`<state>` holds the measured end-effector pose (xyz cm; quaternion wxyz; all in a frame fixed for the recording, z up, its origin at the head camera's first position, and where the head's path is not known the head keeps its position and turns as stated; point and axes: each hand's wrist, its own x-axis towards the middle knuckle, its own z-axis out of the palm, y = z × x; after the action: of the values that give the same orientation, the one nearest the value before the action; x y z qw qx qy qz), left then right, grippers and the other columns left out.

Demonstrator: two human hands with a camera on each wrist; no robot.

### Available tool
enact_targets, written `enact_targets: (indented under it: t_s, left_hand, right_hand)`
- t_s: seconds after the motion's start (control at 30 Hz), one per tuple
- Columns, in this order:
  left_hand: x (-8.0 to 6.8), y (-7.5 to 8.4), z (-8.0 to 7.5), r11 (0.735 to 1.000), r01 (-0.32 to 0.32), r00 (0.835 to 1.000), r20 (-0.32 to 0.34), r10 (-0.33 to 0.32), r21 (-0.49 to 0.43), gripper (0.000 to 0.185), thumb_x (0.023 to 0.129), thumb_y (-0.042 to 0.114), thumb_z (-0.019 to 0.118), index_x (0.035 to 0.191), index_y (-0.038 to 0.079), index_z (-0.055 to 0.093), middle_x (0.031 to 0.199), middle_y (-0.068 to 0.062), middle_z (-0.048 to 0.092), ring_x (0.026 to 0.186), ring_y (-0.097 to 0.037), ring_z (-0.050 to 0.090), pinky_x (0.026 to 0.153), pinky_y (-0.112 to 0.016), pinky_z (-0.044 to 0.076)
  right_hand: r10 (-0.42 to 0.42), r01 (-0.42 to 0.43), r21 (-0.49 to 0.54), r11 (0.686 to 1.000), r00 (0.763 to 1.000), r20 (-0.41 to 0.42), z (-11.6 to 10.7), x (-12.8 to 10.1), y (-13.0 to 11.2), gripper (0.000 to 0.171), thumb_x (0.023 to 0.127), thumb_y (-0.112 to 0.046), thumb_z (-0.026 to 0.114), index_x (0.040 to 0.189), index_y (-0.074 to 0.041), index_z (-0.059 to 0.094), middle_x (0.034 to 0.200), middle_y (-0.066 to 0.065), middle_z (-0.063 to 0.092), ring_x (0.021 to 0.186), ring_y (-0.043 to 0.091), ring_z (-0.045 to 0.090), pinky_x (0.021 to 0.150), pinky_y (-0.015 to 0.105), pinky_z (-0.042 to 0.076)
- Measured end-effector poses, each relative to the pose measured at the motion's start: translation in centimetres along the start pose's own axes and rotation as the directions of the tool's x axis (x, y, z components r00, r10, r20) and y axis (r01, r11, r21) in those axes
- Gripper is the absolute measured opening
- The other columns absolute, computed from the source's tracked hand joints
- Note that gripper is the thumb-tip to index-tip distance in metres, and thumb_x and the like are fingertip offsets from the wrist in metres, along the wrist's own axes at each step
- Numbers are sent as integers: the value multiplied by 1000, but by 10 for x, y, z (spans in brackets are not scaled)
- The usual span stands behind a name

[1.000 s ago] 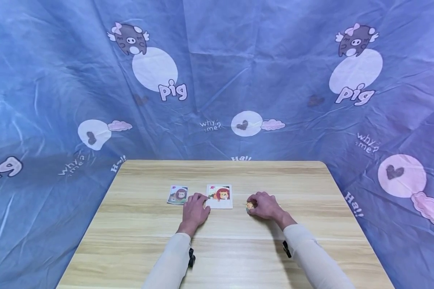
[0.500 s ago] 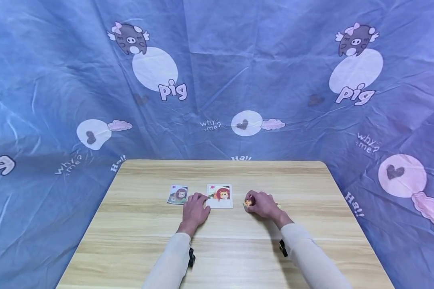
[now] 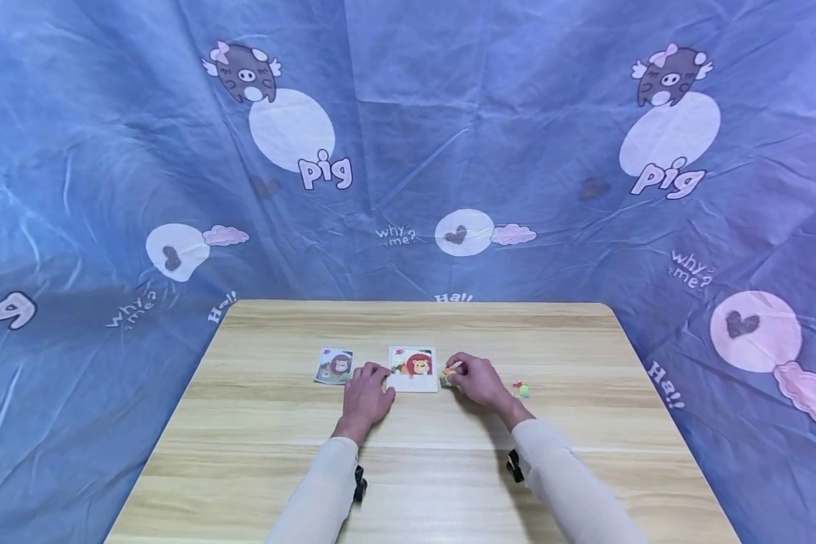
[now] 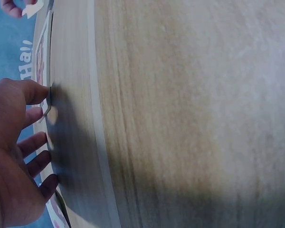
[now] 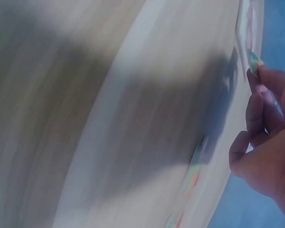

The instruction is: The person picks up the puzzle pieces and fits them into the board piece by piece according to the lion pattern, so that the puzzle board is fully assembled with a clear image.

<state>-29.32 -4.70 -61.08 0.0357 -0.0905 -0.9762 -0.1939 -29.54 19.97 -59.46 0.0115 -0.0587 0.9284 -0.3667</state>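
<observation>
Right hand (image 3: 474,380) pinches a puzzle piece (image 3: 451,372) at the lion board's (image 3: 413,369) edge.
Left hand (image 3: 366,394) steadies it, fingers relaxed; only the head view shows loose pieces (image 3: 520,390).

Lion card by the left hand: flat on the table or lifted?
Flat: the lion card lies face up on the table, left hand at its edge.

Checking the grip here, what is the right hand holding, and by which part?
The right hand pinches a small puzzle piece by its edge, at the fingertips; finer detail cannot be told.
</observation>
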Motion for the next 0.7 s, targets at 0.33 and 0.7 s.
enact_targets:
  t_s: [0.33,0.7]
  left_hand:
    - [1,-1,-3,1000,10,1000,25,-9,-11,35,80,33,57,114,22,59,118,0,51,106,-25,45,83,-42,38]
    - [2,-1,-3,1000,-7,1000,7,7,-9,36,79,33,58,112,21,60,117,1,52,102,-25,47,80,-42,39]
  right_hand:
    - [-6,6,17,1000,1000,-28,29,14,-33,20,77,-20,67,97,-16,62,67,-8,59,55,6,50,60,24,42]
    - [8,-9,-16,1000,999,-41,57,25,-55,15,78,-18,63,93,-19,64,68,-9,62,61,7,53,62,25,43]
